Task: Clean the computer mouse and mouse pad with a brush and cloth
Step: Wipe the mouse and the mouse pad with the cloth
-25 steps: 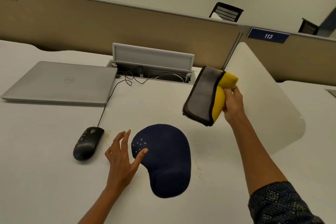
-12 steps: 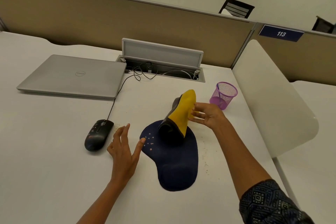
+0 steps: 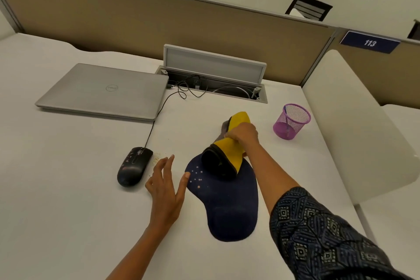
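Here the wiping of the pad is the step in hand. The right hand (image 3: 242, 132) grips a folded yellow-and-grey microfibre cloth (image 3: 228, 152) by its middle, fingers curled tightly round it, and the cloth's lower, darker end rests on the far part of the dark navy, kidney-shaped fabric mouse pad (image 3: 227, 207). The pad lies flat on the white desk (image 3: 68, 200), its raised wrist-rest end nearest the person. A scatter of pale crumbs (image 3: 197, 176) sits on the pad's far-left area, just beside the cloth, so the next move, as I judge it, calls for a sweep of the cloth leftward across those specks, with the pad kept from sliding.

The left hand (image 3: 166, 188) lies low over the desk between pad and mouse, its fingers straight and spread, holding nothing; the thumb tip touches the pad's left edge, as if to steady it. The right forearm reaches forward over the pad's right side, a patterned dark sleeve (image 3: 322, 234) showing near the elbow.

The glossy black wired computer mouse (image 3: 134, 166) sits left of the pad, apart from it, with more crumbs (image 3: 158, 157) on the desk just beside it. No brush is plainly visible.
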`<state>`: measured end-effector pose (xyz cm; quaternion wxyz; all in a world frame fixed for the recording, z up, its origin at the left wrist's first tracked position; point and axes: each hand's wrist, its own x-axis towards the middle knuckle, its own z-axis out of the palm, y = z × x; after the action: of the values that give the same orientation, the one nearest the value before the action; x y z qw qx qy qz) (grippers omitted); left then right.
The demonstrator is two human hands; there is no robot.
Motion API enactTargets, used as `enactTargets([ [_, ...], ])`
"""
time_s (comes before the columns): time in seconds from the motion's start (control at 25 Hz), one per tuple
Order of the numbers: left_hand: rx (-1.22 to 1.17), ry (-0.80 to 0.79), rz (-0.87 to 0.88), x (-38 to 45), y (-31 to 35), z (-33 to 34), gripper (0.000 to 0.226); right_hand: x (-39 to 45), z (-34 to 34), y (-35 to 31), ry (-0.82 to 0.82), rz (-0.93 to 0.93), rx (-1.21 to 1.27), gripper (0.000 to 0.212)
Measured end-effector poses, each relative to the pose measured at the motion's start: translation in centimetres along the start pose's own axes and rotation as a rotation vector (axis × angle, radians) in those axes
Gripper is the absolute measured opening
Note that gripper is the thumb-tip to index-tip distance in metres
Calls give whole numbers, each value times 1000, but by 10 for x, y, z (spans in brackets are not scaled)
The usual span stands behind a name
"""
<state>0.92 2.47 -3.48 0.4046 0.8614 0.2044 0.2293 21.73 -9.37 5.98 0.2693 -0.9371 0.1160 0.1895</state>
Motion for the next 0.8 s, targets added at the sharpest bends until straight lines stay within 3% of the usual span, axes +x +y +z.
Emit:
enactTargets([
  [0.12, -23, 21, -13, 2, 0, -2, 61, 3, -9, 0, -12, -11, -42, 54],
  [0.24, -25, 25, -33, 3, 1, -1, 63, 0, -31, 3, 11, -38, 30, 47],
  [0.44, -48, 30, -32, 3, 5, -3, 72, -22, -62, 13, -91, -192, 465, 51],
  [0.6, -33, 37, -27, 2, 6, -5, 75, -35, -58, 33, -153, -273, 817, 21],
  [0.68, -43, 31, -28, 2, 6, -5, 75, -31, -40, 59, -158, -334, 847, 40],
  [0.8, -42, 29, -34, 1, 6, -5, 74, -25, -24, 107, -208, -557, 624, 60],
])
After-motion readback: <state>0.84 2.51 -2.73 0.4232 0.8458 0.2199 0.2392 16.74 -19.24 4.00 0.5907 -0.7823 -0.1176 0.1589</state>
